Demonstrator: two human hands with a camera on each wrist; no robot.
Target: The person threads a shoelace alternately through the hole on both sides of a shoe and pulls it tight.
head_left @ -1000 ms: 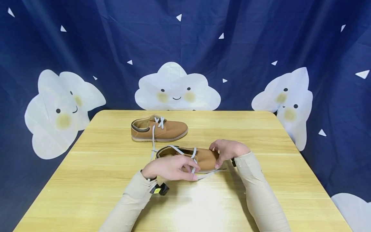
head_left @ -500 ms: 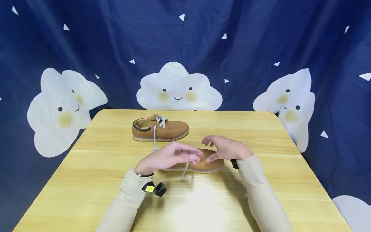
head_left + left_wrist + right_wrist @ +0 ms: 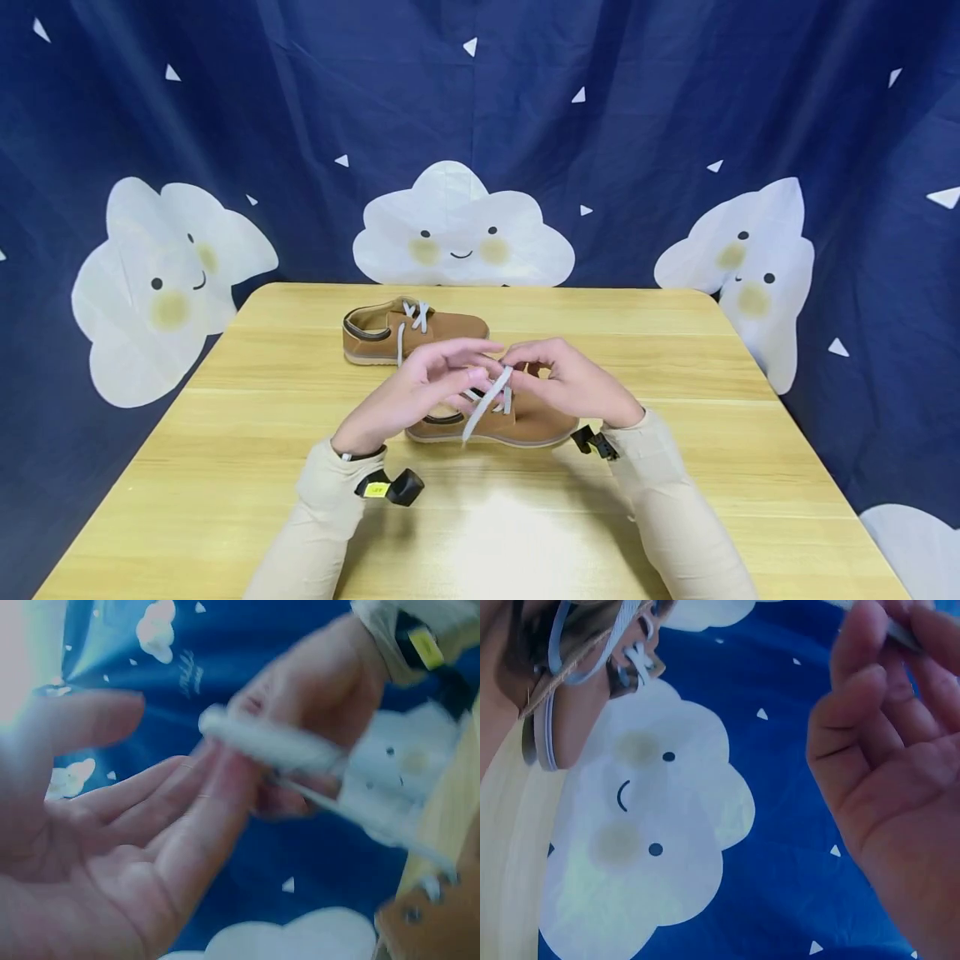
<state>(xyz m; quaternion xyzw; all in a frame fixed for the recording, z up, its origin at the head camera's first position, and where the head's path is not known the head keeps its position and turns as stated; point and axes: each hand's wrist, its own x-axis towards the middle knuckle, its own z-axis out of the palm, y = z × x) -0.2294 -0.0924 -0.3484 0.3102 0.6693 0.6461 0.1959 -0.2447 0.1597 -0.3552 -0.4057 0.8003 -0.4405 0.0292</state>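
Observation:
A brown lace-up shoe (image 3: 538,423) lies on the table under both hands, toe to the right. From it rises a light grey shoelace (image 3: 483,407). My right hand (image 3: 581,382) pinches this lace between thumb and fingers above the shoe, and its loose end slants down to the left. Fingers extended and thumb apart, my left hand (image 3: 416,390) is beside the lace, its fingertips close to the right hand's. In the left wrist view the left palm (image 3: 105,877) shows with the blurred shoelace (image 3: 277,742) across the fingertips. The hands partly cover the near shoe's opening.
Behind the near shoe stands a matching brown shoe (image 3: 453,327), laced in grey with one lace hanging over its side. The wooden table (image 3: 225,467) reaches back to a dark blue curtain (image 3: 300,100) with cloud prints.
The right hand has left the near shoe's toe, moved up and left, and now pinches the lace. The left hand has let go of the lace and its fingers have spread.

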